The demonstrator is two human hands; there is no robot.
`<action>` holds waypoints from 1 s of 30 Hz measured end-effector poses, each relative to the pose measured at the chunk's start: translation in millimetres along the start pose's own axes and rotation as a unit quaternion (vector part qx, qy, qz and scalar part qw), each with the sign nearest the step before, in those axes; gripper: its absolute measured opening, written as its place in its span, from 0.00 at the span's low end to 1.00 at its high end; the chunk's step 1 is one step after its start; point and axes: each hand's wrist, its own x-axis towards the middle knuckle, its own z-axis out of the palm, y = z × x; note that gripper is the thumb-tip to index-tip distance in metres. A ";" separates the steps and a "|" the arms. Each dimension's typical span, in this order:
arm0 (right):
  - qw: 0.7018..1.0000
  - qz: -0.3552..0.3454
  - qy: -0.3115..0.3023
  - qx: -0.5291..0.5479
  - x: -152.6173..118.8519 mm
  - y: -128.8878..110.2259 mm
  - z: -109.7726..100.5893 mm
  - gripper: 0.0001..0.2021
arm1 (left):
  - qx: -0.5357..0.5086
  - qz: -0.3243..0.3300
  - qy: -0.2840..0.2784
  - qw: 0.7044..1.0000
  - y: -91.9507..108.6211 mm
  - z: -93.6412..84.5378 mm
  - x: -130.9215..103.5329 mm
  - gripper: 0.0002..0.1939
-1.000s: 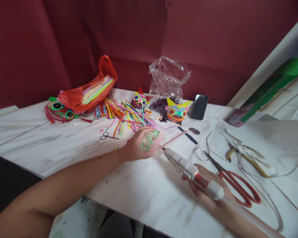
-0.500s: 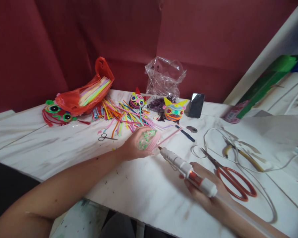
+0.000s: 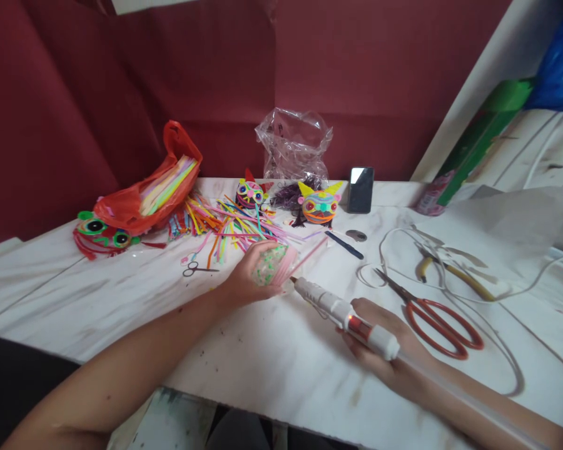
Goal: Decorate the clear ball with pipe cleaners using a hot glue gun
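My left hand [image 3: 248,273] is closed around a clear rounded piece with green specks [image 3: 268,265], partly wrapped in pink strands. A pink pipe cleaner [image 3: 309,257] sticks out from it to the right. In my right hand [image 3: 380,340] is a white glue gun [image 3: 331,304], its small light glowing orange. The nozzle points at the pink wrapped side, very close to it; whether they touch I cannot tell. A clear glue stick runs out of the gun's back along my forearm.
Loose pipe cleaners [image 3: 234,228] lie behind my left hand, beside a red bag [image 3: 145,194] and small scissors [image 3: 194,269]. Decorated animal heads [image 3: 319,206] and a phone [image 3: 360,190] stand at the back. Red-handled scissors [image 3: 443,328], pliers [image 3: 464,281] and a white cable are on the right.
The view has shifted, so most things sit slightly further left in the picture. Both hands keep their holds, and the glue gun's nozzle stays close to the pink strands.
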 end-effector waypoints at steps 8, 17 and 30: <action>0.999 0.033 0.018 0.008 -1.4 2.9 0.3 0.08 | 0.009 0.039 -0.018 0.999 3.6 -1.6 2.5 0.41; 0.994 0.093 0.017 0.055 -4.1 7.9 0.2 0.10 | 0.000 0.038 -0.026 0.999 2.3 -3.2 2.9 0.41; 0.997 0.059 -0.001 0.054 -4.5 0.0 0.8 0.09 | -0.012 0.038 -0.013 0.999 -1.0 -2.4 1.5 0.40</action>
